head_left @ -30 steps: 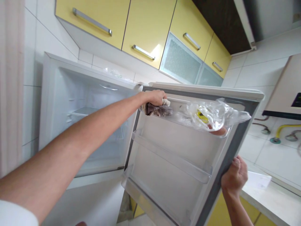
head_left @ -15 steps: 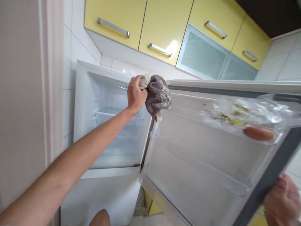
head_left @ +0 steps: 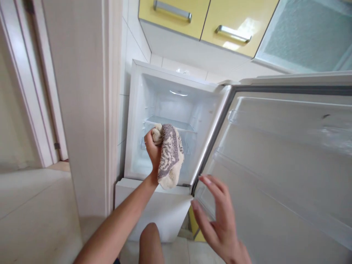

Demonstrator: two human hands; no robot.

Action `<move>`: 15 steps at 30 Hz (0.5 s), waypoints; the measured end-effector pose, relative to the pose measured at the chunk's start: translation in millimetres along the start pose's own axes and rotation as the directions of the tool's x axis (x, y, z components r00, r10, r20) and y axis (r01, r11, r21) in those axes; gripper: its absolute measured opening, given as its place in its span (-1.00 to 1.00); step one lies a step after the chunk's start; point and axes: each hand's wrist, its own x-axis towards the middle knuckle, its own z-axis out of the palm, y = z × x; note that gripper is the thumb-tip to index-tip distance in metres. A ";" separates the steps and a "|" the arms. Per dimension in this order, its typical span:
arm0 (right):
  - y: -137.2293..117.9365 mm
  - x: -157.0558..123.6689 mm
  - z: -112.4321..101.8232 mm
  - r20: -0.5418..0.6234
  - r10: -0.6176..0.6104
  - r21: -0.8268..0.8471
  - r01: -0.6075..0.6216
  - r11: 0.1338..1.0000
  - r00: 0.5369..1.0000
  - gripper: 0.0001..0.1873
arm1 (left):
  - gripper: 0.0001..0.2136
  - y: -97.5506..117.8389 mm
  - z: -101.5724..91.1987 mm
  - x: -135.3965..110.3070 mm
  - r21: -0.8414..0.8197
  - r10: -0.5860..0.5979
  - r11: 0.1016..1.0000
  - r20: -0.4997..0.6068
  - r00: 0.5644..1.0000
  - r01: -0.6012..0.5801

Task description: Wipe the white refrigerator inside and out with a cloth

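Observation:
My left hand [head_left: 153, 148] is closed around the bunched end of a brown and cream patterned cloth [head_left: 171, 156]. The rest of the cloth hangs down in front of the open fridge compartment [head_left: 176, 99], which has a glass shelf [head_left: 170, 123] inside. My right hand [head_left: 217, 214] is raised in front of the fridge door [head_left: 264, 172], fingers apart and holding nothing. The door stands wide open to the right, with clear plastic racks along its inner side. Part of a clear plastic bag [head_left: 338, 135] shows at the right edge of the door.
Yellow wall cabinets [head_left: 176, 25] with metal handles hang above the fridge. A pale door frame [head_left: 90, 110] stands close on the left. The lower fridge door [head_left: 156, 212] is shut, and my knee [head_left: 150, 242] is in front of it.
My right hand has left the door's outer edge and come inward, fingers spread. My left hand has brought the cloth lower, in front of the compartment. The view has turned left.

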 end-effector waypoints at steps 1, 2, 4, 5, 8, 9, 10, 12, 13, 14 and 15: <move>-5.8 12.3 21.1 0.085 -0.081 0.058 0.076 0.995 0.993 -0.34 | -0.71 -5.7 -9.3 0.6 0.097 0.070 0.993 -0.039 0.997 -0.066; -10.8 23.1 40.4 0.184 -0.182 0.139 0.158 0.978 0.966 -0.34 | -0.66 -11.4 -18.7 1.9 0.187 0.159 0.972 -0.061 0.985 -0.145; -16.2 37.6 73.9 0.311 -0.323 0.286 0.236 0.929 0.894 -0.38 | -0.63 -21.8 -37.6 5.9 0.308 0.305 0.909 -0.031 0.952 -0.281; -15.6 41.1 88.3 0.346 -0.341 0.328 0.228 0.917 0.874 -0.43 | -0.64 -26.2 -47.2 8.3 0.350 0.349 0.878 -0.005 0.937 -0.326; 0.5 41.5 124.0 0.335 -0.202 0.328 0.087 0.941 0.921 -0.59 | -0.66 -33.8 -76.0 15.9 0.363 0.256 0.904 -0.033 0.966 -0.227; 8.9 40.1 133.8 0.316 -0.128 0.321 0.021 0.947 0.940 -0.61 | -0.65 -34.3 -85.2 18.0 0.332 0.157 0.935 -0.069 0.985 -0.125; 17.4 38.8 142.6 0.299 -0.050 0.325 -0.052 0.944 0.953 -0.62 | -0.64 -34.1 -93.6 19.4 0.288 0.047 0.958 -0.101 0.994 -0.016; 31.5 38.0 157.6 0.305 0.097 0.334 -0.201 0.921 0.947 -0.60 | -0.64 -32.2 -107.7 19.7 0.190 -0.129 0.969 -0.146 0.981 0.155; 35.8 38.9 164.1 0.328 0.155 0.331 -0.267 0.905 0.932 -0.56 | -0.65 -30.8 -113.1 18.0 0.147 -0.174 0.969 -0.166 0.971 0.199; 38.0 40.6 169.9 0.356 0.197 0.325 -0.319 0.890 0.913 -0.49 | -0.65 -29.6 -117.4 15.2 0.113 -0.195 0.969 -0.190 0.962 0.219; 38.3 43.0 175.3 0.383 0.227 0.319 -0.359 0.877 0.895 -0.41 | -0.65 -28.5 -120.9 11.1 0.088 -0.203 0.970 -0.219 0.954 0.227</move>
